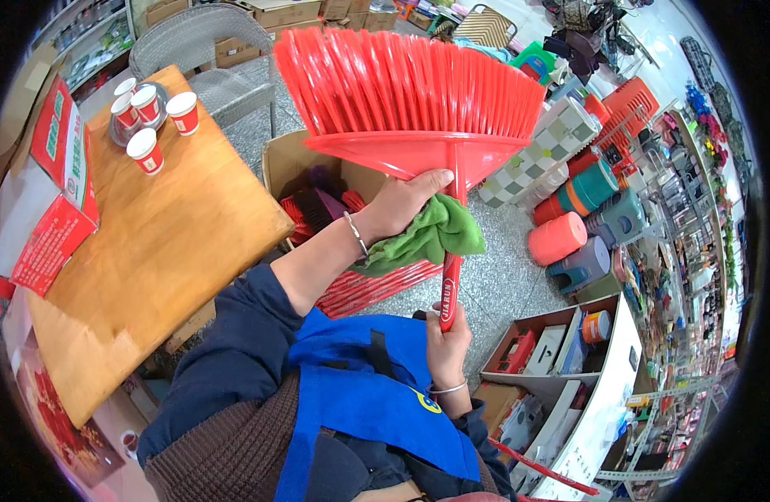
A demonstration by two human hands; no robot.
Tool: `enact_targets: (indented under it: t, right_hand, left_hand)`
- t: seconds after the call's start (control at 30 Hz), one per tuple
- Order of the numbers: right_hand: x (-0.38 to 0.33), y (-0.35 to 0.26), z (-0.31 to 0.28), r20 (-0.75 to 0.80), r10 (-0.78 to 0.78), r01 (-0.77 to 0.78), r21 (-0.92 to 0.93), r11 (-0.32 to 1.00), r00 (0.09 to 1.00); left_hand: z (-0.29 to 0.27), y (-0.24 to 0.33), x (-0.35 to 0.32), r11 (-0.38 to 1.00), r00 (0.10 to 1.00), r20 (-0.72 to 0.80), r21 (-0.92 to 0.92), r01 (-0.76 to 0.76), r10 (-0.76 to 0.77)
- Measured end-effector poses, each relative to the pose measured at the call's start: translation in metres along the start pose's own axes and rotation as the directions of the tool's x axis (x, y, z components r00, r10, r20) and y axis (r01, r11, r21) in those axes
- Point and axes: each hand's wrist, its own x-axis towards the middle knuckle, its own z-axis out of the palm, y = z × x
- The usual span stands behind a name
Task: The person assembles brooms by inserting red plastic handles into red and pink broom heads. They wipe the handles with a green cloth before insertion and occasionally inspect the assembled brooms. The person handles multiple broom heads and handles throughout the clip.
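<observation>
A red broom (422, 144) is held upright in front of me, its wide fan of red bristles at the top. My left hand (406, 201) is closed round a green cloth (435, 230) just under the broom head. The thumb lies along the base of the head, and the cloth wraps the upper handle. Lower down, my right hand (449, 347) grips the red handle below its printed label. Most of the left fingers are hidden by the cloth.
Left stands a wooden table (176, 217) with several paper cups (145, 151) and a red-and-white carton (58, 226). An open cardboard box (278, 163) holds more brushes and red items. Plastic stools (612, 219), a compartmented white counter (611, 360) and loaded shelves fill the right side.
</observation>
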Motion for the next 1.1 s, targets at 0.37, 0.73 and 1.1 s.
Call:
enact_targets:
  t: [0.37, 0.73, 1.1]
  right_hand:
    - [-0.008, 0.005, -0.005, 0.141, 0.15, -0.178, 0.207, 0.962, 0.979]
    - [-0.008, 0.003, -0.013, 0.363, 0.253, -0.379, 0.336, 0.862, 0.897]
    - [-0.004, 0.0, -0.027, 0.563, 0.28, -0.56, 0.418, 0.715, 0.778]
  left_hand:
    - [0.006, -0.01, -0.011, 0.999, 0.994, -0.107, -0.04, -0.001, -0.004]
    - [0.006, -0.007, -0.02, 0.951, 0.992, -0.034, -0.293, 0.104, -0.119]
    - [0.008, -0.005, -0.023, 0.9, 0.973, 0.107, -0.37, 0.229, -0.204]
